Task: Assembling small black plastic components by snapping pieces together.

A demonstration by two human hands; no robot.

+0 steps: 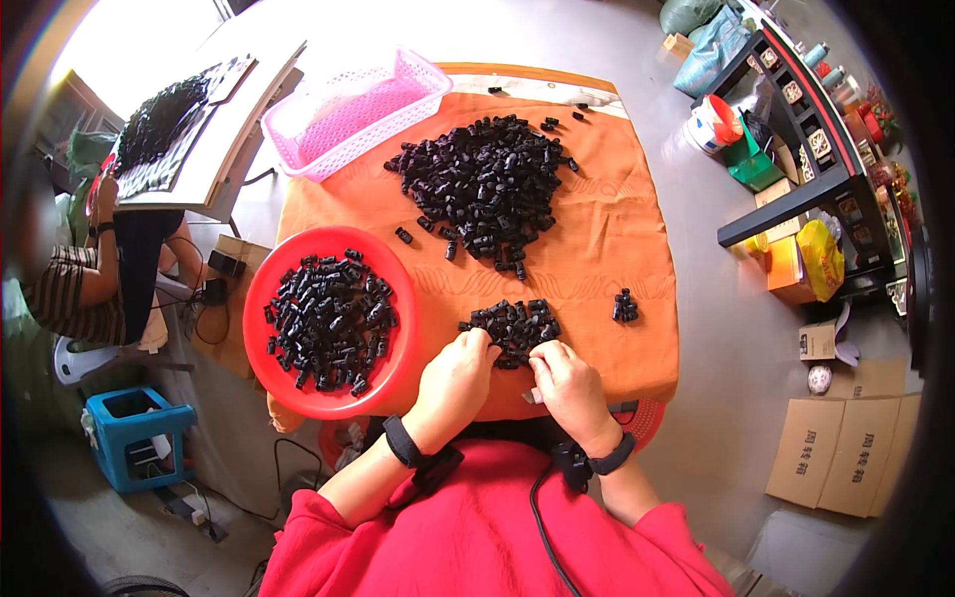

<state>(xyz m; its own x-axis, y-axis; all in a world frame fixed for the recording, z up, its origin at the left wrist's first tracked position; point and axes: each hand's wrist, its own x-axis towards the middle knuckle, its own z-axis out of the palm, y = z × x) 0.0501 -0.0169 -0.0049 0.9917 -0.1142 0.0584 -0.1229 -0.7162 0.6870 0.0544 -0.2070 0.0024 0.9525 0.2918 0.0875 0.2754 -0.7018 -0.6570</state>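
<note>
My left hand and my right hand rest at the near edge of an orange cloth, fingers curled into a small heap of black plastic parts. Whether either hand grips a part is hidden by the fingers. A large pile of the same black parts lies farther back on the cloth. A round red bowl to my left holds many more of them. A tiny cluster of black parts sits apart to the right.
A pink mesh basket stands at the cloth's far left corner. Another person sits at a bench on the left. A blue crate is on the floor; cardboard boxes and a dark shelf unit stand right.
</note>
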